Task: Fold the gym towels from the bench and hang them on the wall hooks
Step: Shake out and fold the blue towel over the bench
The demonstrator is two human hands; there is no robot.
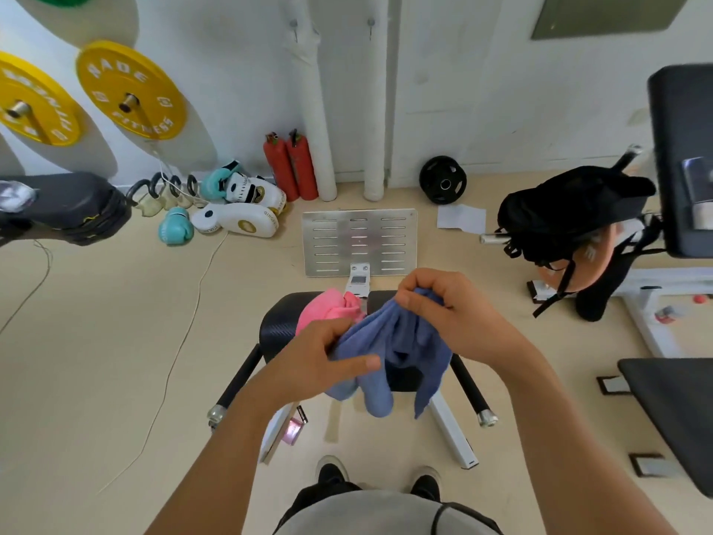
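Two bare hands hold a crumpled blue-grey cloth towel (393, 349) in the air, just above the black padded seat of a gym bench (276, 332). The left hand (320, 361) grips the towel's lower left part, thumb laid flat across the fabric and fingers curled beneath it. The right hand (440, 307) pinches a bunched upper edge, its fingers curled tightly round the cloth. Loose folds and one corner hang down between and below the hands.

A second towel, pink and bunched into a heap (328, 308), lies on the bench seat just behind the blue one, not yet handled.

High on the white wall ahead, two small metal hooks (294, 27) sit side by side, well apart from the bench, and both are bare.

The step in hand appears to be opening the blue towel out before folding. To do it well, each hand would likely work along the edge to find a corner, then draw apart so the cloth hangs flat. Folding while it is bunched would probably trap creases and leave an uneven bundle that slips off a hook. Keeping the hanging corner clear of the floor also seems wise.
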